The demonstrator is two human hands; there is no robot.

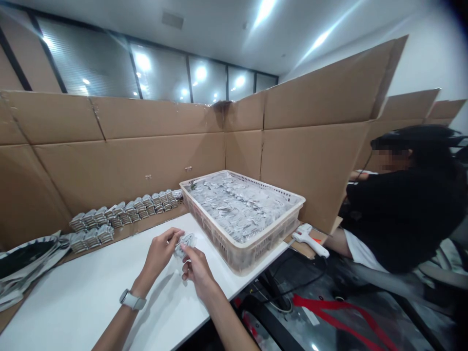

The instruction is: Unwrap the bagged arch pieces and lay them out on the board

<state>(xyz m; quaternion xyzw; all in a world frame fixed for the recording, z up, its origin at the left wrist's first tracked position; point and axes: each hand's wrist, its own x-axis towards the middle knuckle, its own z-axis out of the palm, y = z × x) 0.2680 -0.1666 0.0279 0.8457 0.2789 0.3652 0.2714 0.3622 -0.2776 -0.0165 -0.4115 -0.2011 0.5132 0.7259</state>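
Tabletop (87, 297), white, smooth and faintly reflective, with shadows of the forearms falling across it; brown cardboard strip along its rear edge. Cardboard partition (161, 156), creased into panels, standing behind the table and turning a corner to run down the right side. Small grey-white bundle (185, 242), one, held above the tabletop just beside the near left side of the basket; its exact nature too small to tell. Left hand (161, 249), thumb and fingertips drawn narrow against the bundle's left side; grey-white wristwatch (132, 299) on that wrist. Right hand (199, 269), thumb and fingers pinching the bundle from the right, remaining fingers curled beneath. Plastic basket (243, 258), pale, rectangular, with perforated rim, filled with many glossy, clear-wrapped packets (237, 204); set at an angle along the right side of the table. Stacked silvery packets (131, 209), in rows along the rear cardboard, a shorter row in front at left. Glue gun (309, 239), white, on cardboard at the right table corner. Room: ceiling with bright strip lights (321, 39), square vent (172, 20), dark-framed glass panels (161, 70) reflecting lamps. Beyond the partition, a seated person (405, 214) in black top and cap. Red strap (336, 312) low at right, over a dark floor.
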